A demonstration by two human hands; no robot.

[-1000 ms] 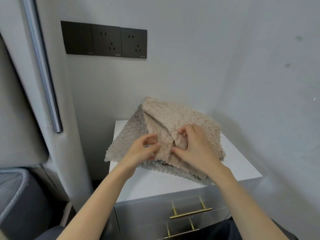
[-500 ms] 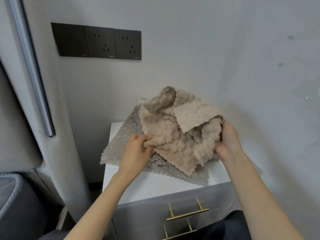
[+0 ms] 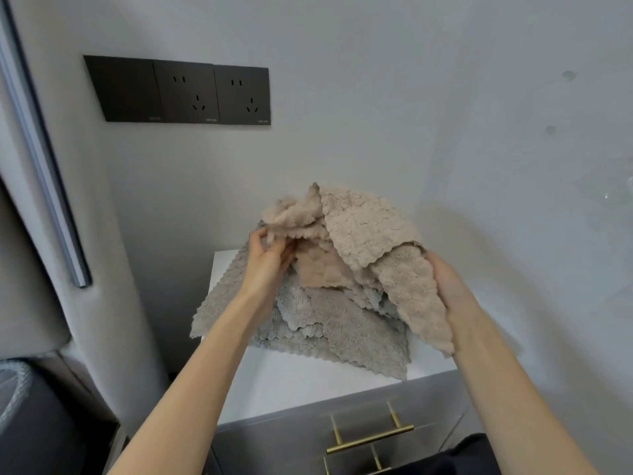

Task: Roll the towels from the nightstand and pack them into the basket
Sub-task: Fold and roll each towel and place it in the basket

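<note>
— Status, head view: where's the towel?
— Beige towel is up in the air over the nightstand, bunched, not flat. Left hand pinches its upper-left edge between thumb and fingers. Right hand is curled round the right edge, fingertips hidden behind the cloth. One corner hangs low on the right.
— Delta vs a second ago?
— Back then both hands sat together at its middle and it lay on the pile. Half a second ago it was coming up, hands parting. Now the hands are well apart and it's higher. Can't tell if its lower folds touch the grey towels. Those stay stacked on the nightstand top, with one edge overhanging the left side.
— Meaning?
— My read: top towel separated from the stack, being opened out. No roll started, so nothing to pack yet.
— Basket?
— Blurred grey container at lower left, likely the basket, lower than the nightstand top. Contents not visible.
— Next?
— Probably lay it flat, then roll. Fleece looks limp and clingy, so the risk is dragging a grey one off that overhang.
— Other items?
— Black socket panel on the wall, brass drawer handle below. Not in play.
</note>
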